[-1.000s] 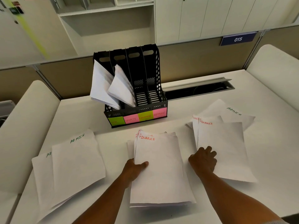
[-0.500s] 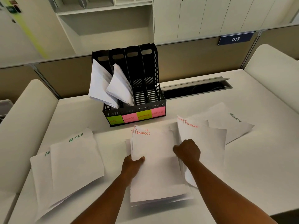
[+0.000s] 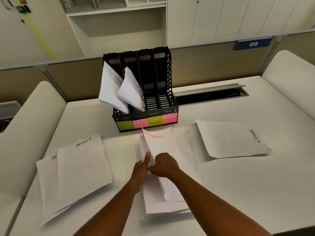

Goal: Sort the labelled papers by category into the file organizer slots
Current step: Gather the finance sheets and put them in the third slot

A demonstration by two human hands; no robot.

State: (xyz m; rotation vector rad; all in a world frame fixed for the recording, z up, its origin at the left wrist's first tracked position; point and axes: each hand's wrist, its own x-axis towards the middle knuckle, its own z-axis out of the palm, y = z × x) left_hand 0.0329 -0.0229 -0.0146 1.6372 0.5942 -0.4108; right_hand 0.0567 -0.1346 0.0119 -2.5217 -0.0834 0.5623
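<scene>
Finance papers (image 3: 163, 167), labelled in red at the top, lie in a stack at the middle of the white tabletop (image 3: 247, 193), just in front of the organizer (image 3: 144, 92). Both hands meet at the stack's left edge: the left hand (image 3: 142, 167) pinches the lifted sheets with its thumb on top, and the right hand (image 3: 164, 165) is closed on the same sheets, curling them up off the pile, probably to gather them into one bundle that can go in upright. The black organizer has four slots with sticky labels reading HR, Sports, Finance and Admin from left to right. The two left slots already hold leaning papers (image 3: 119, 91); the Finance and Admin slots look empty, so the third slot appears to be where this bundle belongs. Two overlapping Admin sheets (image 3: 76, 171) lie to the left and another Admin sheet (image 3: 233, 138) lies to the right, both apart from the hands. The path forward to the slots is open, though the leaning papers crowd the slot beside Finance.
</scene>
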